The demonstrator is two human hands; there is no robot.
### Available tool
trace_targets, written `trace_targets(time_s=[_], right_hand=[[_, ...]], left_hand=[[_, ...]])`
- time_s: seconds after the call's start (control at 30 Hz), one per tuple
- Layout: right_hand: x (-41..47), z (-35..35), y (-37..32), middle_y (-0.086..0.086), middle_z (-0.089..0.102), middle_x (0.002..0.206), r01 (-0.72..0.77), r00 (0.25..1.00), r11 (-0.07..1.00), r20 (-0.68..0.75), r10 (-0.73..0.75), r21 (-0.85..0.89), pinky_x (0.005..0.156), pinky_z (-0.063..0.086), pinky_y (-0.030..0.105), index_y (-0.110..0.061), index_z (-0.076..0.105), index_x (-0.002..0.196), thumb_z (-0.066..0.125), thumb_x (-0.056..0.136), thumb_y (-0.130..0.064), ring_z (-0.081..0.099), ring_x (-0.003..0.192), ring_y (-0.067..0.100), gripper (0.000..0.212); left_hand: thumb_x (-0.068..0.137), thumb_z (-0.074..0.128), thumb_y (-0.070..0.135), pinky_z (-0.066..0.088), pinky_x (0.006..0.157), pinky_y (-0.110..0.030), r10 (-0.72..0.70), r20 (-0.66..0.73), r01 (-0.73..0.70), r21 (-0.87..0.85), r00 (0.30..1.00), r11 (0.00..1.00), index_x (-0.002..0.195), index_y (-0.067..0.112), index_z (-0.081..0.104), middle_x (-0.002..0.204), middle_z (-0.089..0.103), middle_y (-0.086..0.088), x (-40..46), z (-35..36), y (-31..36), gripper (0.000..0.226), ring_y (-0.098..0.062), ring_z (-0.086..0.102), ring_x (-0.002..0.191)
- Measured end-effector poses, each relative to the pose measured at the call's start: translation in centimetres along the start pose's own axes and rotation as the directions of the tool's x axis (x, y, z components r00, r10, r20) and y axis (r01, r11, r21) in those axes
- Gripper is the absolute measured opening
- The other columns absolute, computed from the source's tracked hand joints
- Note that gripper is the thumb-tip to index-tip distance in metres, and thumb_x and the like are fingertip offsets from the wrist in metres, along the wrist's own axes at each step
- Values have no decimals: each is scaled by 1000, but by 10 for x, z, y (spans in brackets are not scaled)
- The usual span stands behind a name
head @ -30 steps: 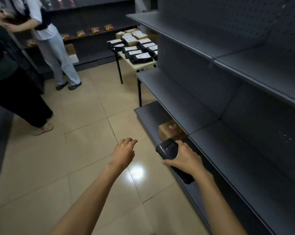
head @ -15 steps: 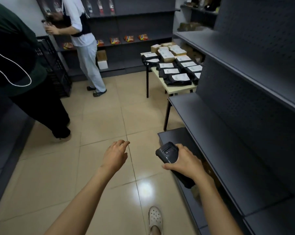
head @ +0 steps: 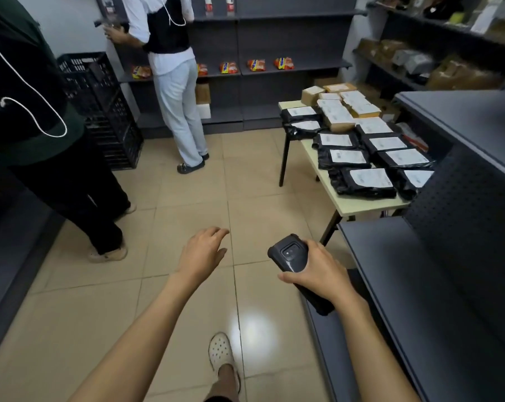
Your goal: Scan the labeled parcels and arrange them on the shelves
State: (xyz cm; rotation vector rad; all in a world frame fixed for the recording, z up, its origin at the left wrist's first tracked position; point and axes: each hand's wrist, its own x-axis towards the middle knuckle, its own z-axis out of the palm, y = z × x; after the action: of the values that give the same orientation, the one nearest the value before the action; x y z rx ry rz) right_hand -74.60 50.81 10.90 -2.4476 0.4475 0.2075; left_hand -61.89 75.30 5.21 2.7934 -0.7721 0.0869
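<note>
- The right hand grips the black scanner over the floor, beside the grey shelf.
- The scanner's long side runs up-left, lens end away from the person.
- The left hand holds nothing, fingers loose.
- Parcels lie on the desk.

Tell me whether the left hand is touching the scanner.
Apart. The head view shows bare floor tile between the open left hand and the scanner, which the right hand grips.
</note>
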Motion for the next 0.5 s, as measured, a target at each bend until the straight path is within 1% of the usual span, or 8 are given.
trace_targets(time_s=[0.07,0.17,0.23,0.3,0.37,0.43,0.5], right_hand=[[54,0,-15,-5,54,127,-12,1000,1000,-3,12,1,81,44,34,-27,44,133,81,64,-57,58,112,21,84],[138,-8,-43,-5,53,128,-24,1000,999,-9,25,33,81,41,33,-27,42,137,82,66,-54,56,112,19,86],[195,-19,-64,-6,53,126,-35,999,997,-20,36,71,83,43,33,-28,42,137,83,65,-53,54,109,16,87],[245,-30,-82,-7,52,125,-52,998,992,-36,57,112,90,48,38,-29,43,135,83,63,-54,55,111,16,86],[289,-42,-90,-6,52,124,-82,994,986,-61,92,148,95,49,44,-27,45,133,83,61,-55,56,113,18,86],[325,-50,-90,-5,51,126,-123,988,980,-70,135,155,97,49,47,-27,44,134,80,57,-60,56,114,19,92],[358,-56,-85,-4,51,126,-173,980,972,-72,187,160,96,50,48,-26,43,136,74,49,-68,56,113,20,101]], left_hand=[[87,70,22,52,82,-40,9,9,-9,11,1000,1000,128,17,59,121,63,-3,52,1,-26,43,-30,60,108],[87,69,24,51,84,-41,38,20,-38,20,999,999,129,17,59,122,63,-3,139,-2,-67,44,-30,60,109],[87,69,24,51,84,-41,63,29,-64,21,998,998,129,18,59,122,63,-4,203,-7,-93,43,-31,60,109],[89,67,26,51,86,-41,94,39,-95,28,995,995,130,19,57,124,61,-3,265,-13,-112,43,-30,59,111],[92,63,28,50,88,-41,135,54,-137,31,989,990,134,21,54,129,59,0,326,-15,-122,44,-29,57,115],[93,61,28,49,90,-41,187,90,-189,18,978,982,137,22,51,133,56,0,380,-12,-123,45,-28,55,118],[94,60,29,47,88,-39,227,118,-230,10,967,973,138,22,50,135,55,1,425,-2,-119,46,-27,54,120]])
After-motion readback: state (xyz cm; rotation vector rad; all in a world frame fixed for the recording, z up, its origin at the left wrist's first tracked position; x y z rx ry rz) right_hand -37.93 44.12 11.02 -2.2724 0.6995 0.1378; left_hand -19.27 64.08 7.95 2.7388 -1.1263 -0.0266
